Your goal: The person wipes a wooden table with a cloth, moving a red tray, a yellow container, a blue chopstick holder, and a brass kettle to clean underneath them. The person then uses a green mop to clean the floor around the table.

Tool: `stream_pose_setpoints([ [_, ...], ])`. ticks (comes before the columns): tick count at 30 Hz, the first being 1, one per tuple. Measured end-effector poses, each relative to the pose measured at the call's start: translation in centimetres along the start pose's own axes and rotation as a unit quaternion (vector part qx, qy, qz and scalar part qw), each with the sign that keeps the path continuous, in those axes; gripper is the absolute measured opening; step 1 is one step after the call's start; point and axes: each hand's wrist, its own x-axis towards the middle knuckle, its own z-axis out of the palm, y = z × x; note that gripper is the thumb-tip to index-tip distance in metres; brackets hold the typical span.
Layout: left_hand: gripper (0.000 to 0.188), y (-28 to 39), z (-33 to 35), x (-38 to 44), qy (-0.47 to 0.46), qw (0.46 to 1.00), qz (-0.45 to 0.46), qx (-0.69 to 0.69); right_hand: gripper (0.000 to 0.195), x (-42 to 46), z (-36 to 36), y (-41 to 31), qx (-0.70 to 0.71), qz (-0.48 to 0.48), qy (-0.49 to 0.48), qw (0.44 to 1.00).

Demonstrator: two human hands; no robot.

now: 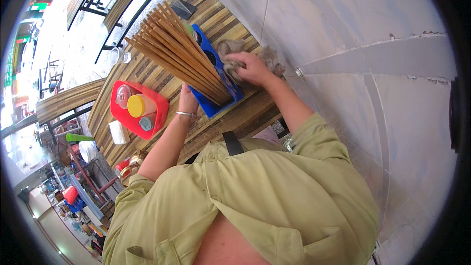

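Observation:
A blue plastic holder [212,112] stands on the striped wooden table [162,68], with many wooden chopsticks [176,49] leaning out of it. My left hand [188,99], with a bangle at the wrist, is against the holder's left side; its fingers are mostly hidden behind the holder and chopsticks. Bunched under my right hand [252,67] is a grey-brown cloth [272,59], which I grip on the tabletop between the holder and the tiled wall. Part of the cloth spreads out on both sides of the hand.
Left of the holder sits a red basket [164,114] with a yellow-lidded jar [136,106] and other containers. White napkins [117,132], a clear cup [117,55] and a sign stand [183,8] are also on the table. A tiled wall [320,29] borders its right side.

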Motion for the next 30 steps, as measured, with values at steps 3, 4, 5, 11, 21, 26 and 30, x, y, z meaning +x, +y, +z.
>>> stream_pose_setpoints([
  [3, 0.04, -0.3, -0.8, 0.4, -0.027, 0.999, -0.003, 0.036, 0.045, -5.1, -0.1, -0.6, -0.04, -0.011, -0.02, 0.999],
  [4, 0.041, -0.6, -1.1, 0.5, -0.026, 0.999, -0.006, 0.021, 0.047, -6.7, -0.2, -1.4, -0.051, -0.014, -0.031, 0.998],
  [5, 0.041, -0.8, -1.3, 0.7, -0.025, 1.0, -0.01, 0.005, 0.048, -7.9, -0.4, -2.3, -0.062, -0.017, -0.042, 0.997],
  [11, 0.041, 3.2, 1.8, -0.4, -0.011, 0.998, -0.053, 0.029, 0.05, -12.3, -1.9, -5.9, -0.202, 0.007, -0.131, 0.971],
  [21, 0.03, 2.3, 3.8, -0.4, 0.041, 0.994, -0.097, 0.04, 0.043, 4.4, -2.9, -1.4, 0.11, 0.161, 0.115, 0.974],
  [26, 0.037, -2.0, 2.4, 0.3, 0.043, 0.999, 0.024, -0.02, 0.043, -0.5, -0.2, -2.8, 0.177, 0.26, 0.083, 0.946],
  [30, 0.045, -1.4, 2.9, -0.2, 0.071, 0.996, -0.009, 0.055, 0.044, -7.9, -1.4, -1.3, 0.056, 0.122, 0.011, 0.991],
])
